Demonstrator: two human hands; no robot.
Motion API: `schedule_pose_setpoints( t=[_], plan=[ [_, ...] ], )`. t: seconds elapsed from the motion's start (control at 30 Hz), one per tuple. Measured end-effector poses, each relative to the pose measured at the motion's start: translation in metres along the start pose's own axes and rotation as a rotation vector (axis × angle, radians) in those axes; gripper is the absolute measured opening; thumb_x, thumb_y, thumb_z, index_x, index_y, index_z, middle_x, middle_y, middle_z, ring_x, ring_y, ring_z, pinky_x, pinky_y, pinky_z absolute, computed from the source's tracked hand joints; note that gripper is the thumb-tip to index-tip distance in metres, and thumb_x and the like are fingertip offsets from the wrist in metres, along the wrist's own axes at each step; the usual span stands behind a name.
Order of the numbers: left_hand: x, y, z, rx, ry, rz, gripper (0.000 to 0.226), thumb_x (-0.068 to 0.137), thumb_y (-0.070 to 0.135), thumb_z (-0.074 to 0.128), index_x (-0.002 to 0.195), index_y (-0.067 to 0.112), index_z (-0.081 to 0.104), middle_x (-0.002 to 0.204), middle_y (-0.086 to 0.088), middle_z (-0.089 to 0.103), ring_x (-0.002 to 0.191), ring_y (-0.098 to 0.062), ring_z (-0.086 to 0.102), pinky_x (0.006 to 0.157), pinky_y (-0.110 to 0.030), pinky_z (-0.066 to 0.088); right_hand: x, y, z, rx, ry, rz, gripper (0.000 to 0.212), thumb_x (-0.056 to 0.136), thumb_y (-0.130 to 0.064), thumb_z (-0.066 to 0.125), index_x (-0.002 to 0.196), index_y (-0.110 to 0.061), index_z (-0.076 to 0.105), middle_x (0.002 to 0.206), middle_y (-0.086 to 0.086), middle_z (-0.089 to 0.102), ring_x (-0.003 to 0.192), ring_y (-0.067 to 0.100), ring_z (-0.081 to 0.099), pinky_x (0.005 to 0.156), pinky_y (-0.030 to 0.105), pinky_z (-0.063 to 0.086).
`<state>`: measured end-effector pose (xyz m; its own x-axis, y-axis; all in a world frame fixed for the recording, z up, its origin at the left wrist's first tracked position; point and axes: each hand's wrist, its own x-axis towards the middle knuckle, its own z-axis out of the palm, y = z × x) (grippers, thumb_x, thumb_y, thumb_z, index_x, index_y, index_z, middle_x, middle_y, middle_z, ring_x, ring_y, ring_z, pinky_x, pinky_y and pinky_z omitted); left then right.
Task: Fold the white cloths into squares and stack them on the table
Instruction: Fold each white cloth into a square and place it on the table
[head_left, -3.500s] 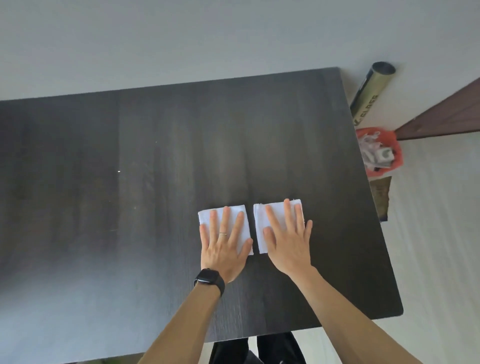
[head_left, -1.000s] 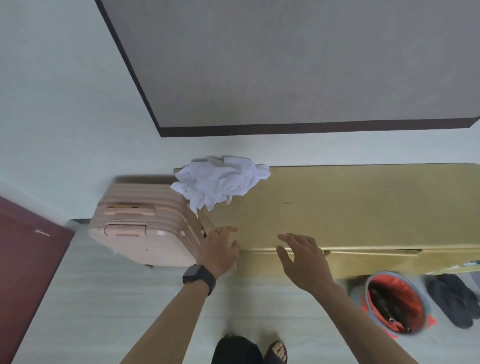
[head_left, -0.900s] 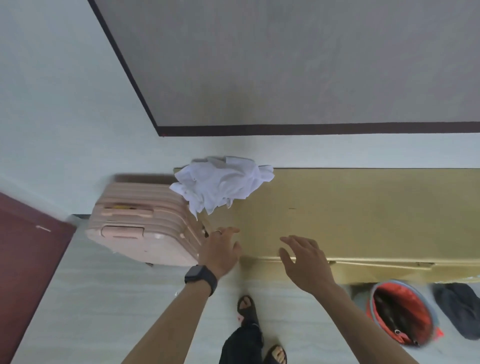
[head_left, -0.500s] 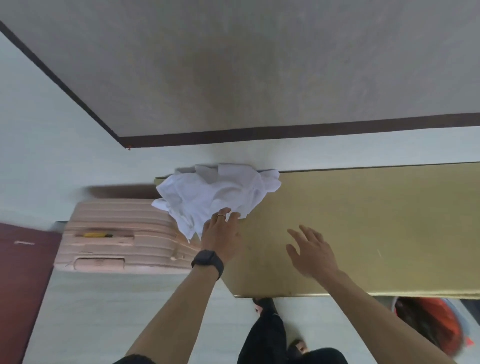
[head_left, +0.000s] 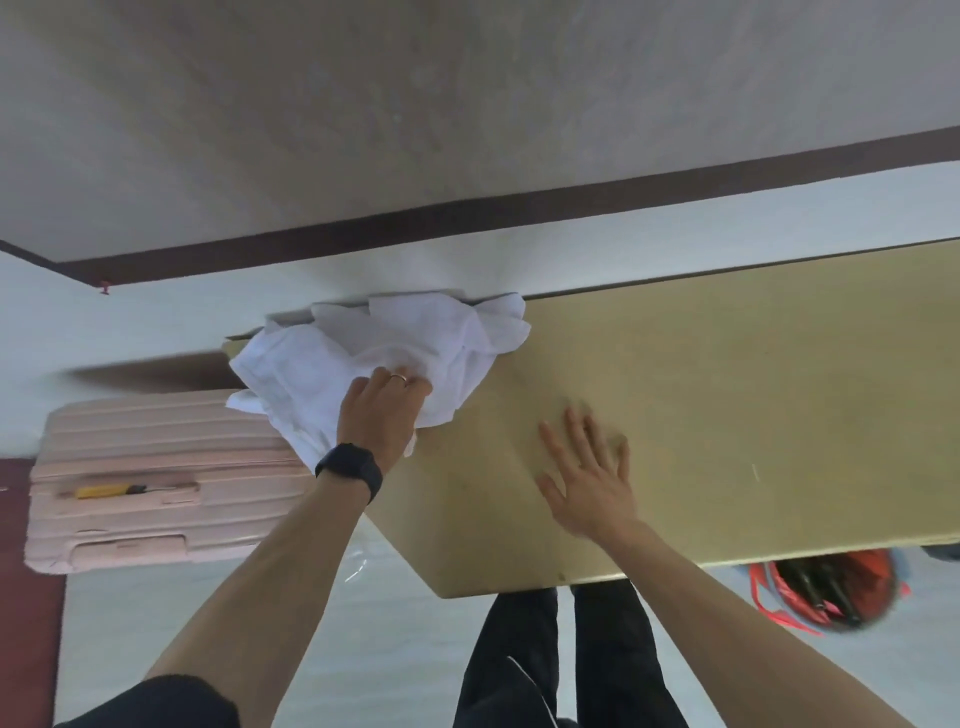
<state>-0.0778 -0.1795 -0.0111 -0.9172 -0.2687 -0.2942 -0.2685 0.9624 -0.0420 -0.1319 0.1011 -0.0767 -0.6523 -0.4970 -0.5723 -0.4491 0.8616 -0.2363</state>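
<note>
White cloths (head_left: 311, 374) lie heaped under and beyond the left grip (head_left: 379, 415), spilling off the desk (head_left: 753, 389) corner to its left. They look soft, light and limp, best pinched at one hem. The crumpled heap points nowhere and runs roughly left to right. Left grip fingers bunch folds; right grip (head_left: 592, 483) is spread, empty.

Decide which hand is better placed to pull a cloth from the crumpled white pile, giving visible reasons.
Left. The left hand rests on the pile of white cloths, fingers curled into the fabric. The right hand is spread open over the yellow tabletop, apart from the pile.
</note>
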Motion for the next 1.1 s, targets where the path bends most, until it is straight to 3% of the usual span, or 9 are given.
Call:
schedule_pose_setpoints(
  t=[0.07, 0.13, 0.2, 0.27, 0.37, 0.53, 0.67, 0.9, 1.1],
  plan=[
    [-0.002, 0.005, -0.018, -0.182, 0.064, -0.054, 0.022, 0.097, 0.022, 0.054, 0.117, 0.024, 0.064, 0.110, 0.000, 0.069, 0.100, -0.025, 0.060, 0.081, -0.036, 0.046, 0.000, -0.003, -0.016, 0.017, -0.079, 0.016, 0.072, 0.096, -0.065, 0.029, 0.154, -0.046, -0.008, 0.161, -0.010, -0.028, 0.149, 0.015, -0.024, 0.121, 0.052, -0.007],
    [-0.007, 0.016, -0.040, -0.404, 0.061, -0.098, 0.024, 0.102, 0.035, 0.046, 0.115, 0.025, 0.064, 0.101, 0.005, 0.068, 0.092, -0.019, 0.061, 0.074, -0.032, 0.047, -0.005, -0.012, -0.047, 0.196, -0.132, 0.047, 0.080, 0.091, -0.071, 0.039, 0.157, -0.042, 0.003, 0.167, -0.006, -0.009, 0.153, 0.020, -0.005, 0.123, 0.047, 0.007],
    [-0.014, 0.029, -0.066, -0.544, 0.017, -0.070, 0.028, 0.100, 0.048, 0.044, 0.107, 0.031, 0.065, 0.091, 0.012, 0.066, 0.086, -0.013, 0.062, 0.071, -0.029, 0.048, -0.017, -0.021, -0.084, 0.444, -0.013, 0.017, 0.084, 0.085, -0.073, 0.051, 0.155, -0.041, 0.018, 0.164, -0.010, 0.014, 0.148, 0.018, 0.023, 0.119, 0.041, 0.026],
    [-0.021, 0.043, -0.094, -0.632, -0.019, 0.010, 0.033, 0.095, 0.060, 0.041, 0.087, 0.038, 0.063, 0.080, 0.017, 0.063, 0.076, -0.004, 0.061, 0.068, -0.027, 0.049, -0.035, -0.027, -0.123, 0.588, 0.166, -0.097, 0.080, 0.079, -0.073, 0.060, 0.149, -0.046, 0.030, 0.152, -0.023, 0.032, 0.128, 0.002, 0.047, 0.104, 0.033, 0.045],
    [-0.027, 0.068, -0.134, -0.689, -0.039, 0.105, 0.031, 0.095, 0.062, 0.044, 0.074, 0.043, 0.058, 0.074, 0.020, 0.061, 0.071, 0.000, 0.057, 0.066, -0.022, 0.044, -0.062, -0.031, -0.175, 0.638, 0.268, -0.260, 0.064, 0.082, -0.058, 0.070, 0.140, -0.048, 0.044, 0.135, -0.031, 0.047, 0.097, -0.005, 0.063, 0.082, 0.020, 0.052],
    [-0.032, 0.111, -0.187, -0.627, 0.021, 0.192, 0.026, 0.100, 0.040, 0.048, 0.101, 0.025, 0.069, 0.083, 0.012, 0.064, 0.074, -0.008, 0.058, 0.065, -0.017, 0.043, -0.091, -0.013, -0.227, 0.557, 0.433, -0.378, 0.011, 0.094, -0.031, 0.066, 0.103, -0.034, 0.071, 0.096, -0.019, 0.069, 0.079, 0.001, 0.064, 0.066, 0.017, 0.049],
    [-0.041, 0.134, -0.198, -0.612, 0.071, 0.117, 0.024, 0.097, 0.034, 0.049, 0.111, 0.026, 0.066, 0.098, 0.011, 0.069, 0.086, -0.009, 0.061, 0.079, -0.031, 0.054, -0.111, 0.019, -0.255, 0.506, 0.468, -0.357, 0.007, 0.093, -0.027, 0.064, 0.095, -0.028, 0.071, 0.088, -0.018, 0.069, 0.079, 0.002, 0.062, 0.068, 0.010, 0.044],
    [-0.073, 0.174, -0.179, -0.478, 0.169, 0.045, 0.028, 0.100, 0.030, 0.047, 0.114, 0.021, 0.069, 0.087, 0.000, 0.070, 0.076, -0.017, 0.063, 0.068, -0.032, 0.054, -0.144, 0.091, -0.272, 0.555, 0.525, -0.315, 0.008, 0.094, -0.019, 0.063, 0.092, -0.023, 0.070, 0.084, -0.019, 0.069, 0.081, -0.001, 0.061, 0.068, 0.006, 0.042],
    [-0.085, 0.197, -0.158, -0.328, 0.138, 0.051, 0.026, 0.100, 0.027, 0.046, 0.109, 0.020, 0.069, 0.089, -0.001, 0.069, 0.083, -0.020, 0.060, 0.075, -0.035, 0.051, -0.153, 0.149, -0.261, 0.588, 0.542, -0.261, 0.009, 0.094, -0.017, 0.063, 0.093, -0.023, 0.070, 0.082, -0.020, 0.068, 0.077, -0.002, 0.061, 0.065, 0.006, 0.041]
  ],
)
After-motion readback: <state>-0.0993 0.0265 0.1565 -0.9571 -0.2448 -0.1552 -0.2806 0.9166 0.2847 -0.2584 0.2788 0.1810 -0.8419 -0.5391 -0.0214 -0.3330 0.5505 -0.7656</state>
